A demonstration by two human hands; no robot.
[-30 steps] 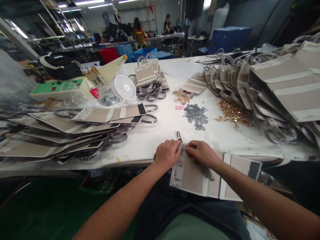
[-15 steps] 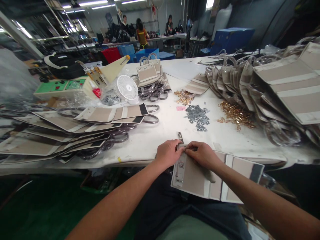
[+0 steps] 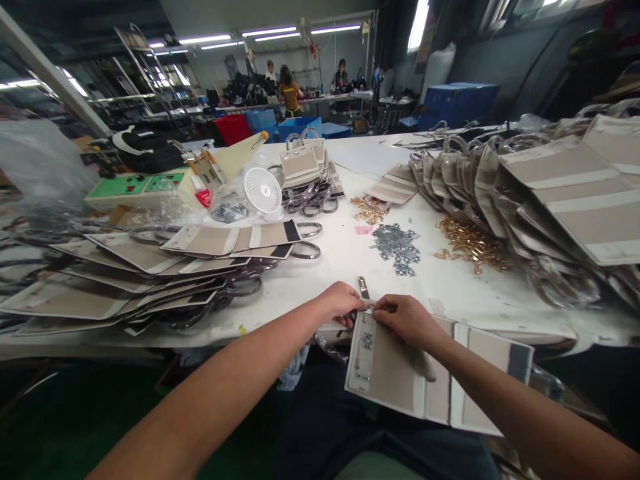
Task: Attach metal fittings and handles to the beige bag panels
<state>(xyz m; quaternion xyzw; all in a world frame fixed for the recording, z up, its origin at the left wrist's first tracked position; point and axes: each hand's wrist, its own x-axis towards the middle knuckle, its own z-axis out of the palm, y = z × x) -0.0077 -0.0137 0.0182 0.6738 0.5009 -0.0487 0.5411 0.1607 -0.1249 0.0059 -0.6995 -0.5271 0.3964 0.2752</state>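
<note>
A beige bag panel point(image 3: 390, 373) with white strips and a dark end band hangs over the table's front edge, above the lap. My left hand point(image 3: 343, 303) pinches the panel's upper left corner. Close beside it, my right hand point(image 3: 405, 320) has its fingers pressed together on the panel's top edge. A small metal tool or clip point(image 3: 363, 287) sticks up just beyond the fingertips; its lower end is hidden. A greyish, finger-like shape point(image 3: 423, 365) lies on the panel under my right wrist.
Bag panels with wrapped handles are stacked at left point(image 3: 165, 267) and right point(image 3: 565, 180). Grey metal plates point(image 3: 397, 247), gold fittings point(image 3: 470, 243) and a white fan point(image 3: 263, 191) are on the white table point(image 3: 320, 287). People work in the background.
The view has tilted up, so the scene sits lower. My left hand has shifted slightly, with its fingers curled lower at the panel's corner; my right hand stays at the top edge.
</note>
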